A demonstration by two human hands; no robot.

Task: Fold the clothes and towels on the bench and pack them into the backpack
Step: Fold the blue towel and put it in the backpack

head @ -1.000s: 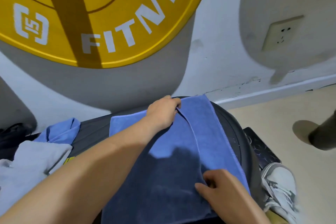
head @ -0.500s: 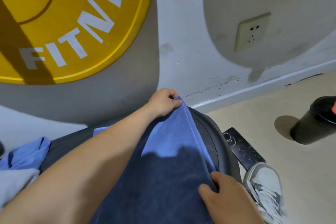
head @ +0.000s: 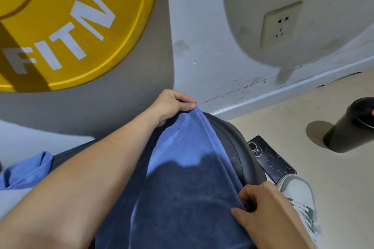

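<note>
**Towel edge up, fold underway**

Our left hand (head: 172, 105) fingers pinch the far corner of the blue towel (head: 182, 168). Our right hand (head: 261, 208) fingers grip its near right edge. The towel sits on the dark surface (head: 232, 137) with its right side raised. A second ago it lay flatter, with a crease mid-cloth. We see no backpack.

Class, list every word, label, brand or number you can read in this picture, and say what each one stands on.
"FITN", followed by a letter cut off at the top edge of the picture: white capitals on the yellow round sign on the wall.
Phone on the floor: a pattern only, no readable text.
Wall socket and black cup: no text visible.
</note>
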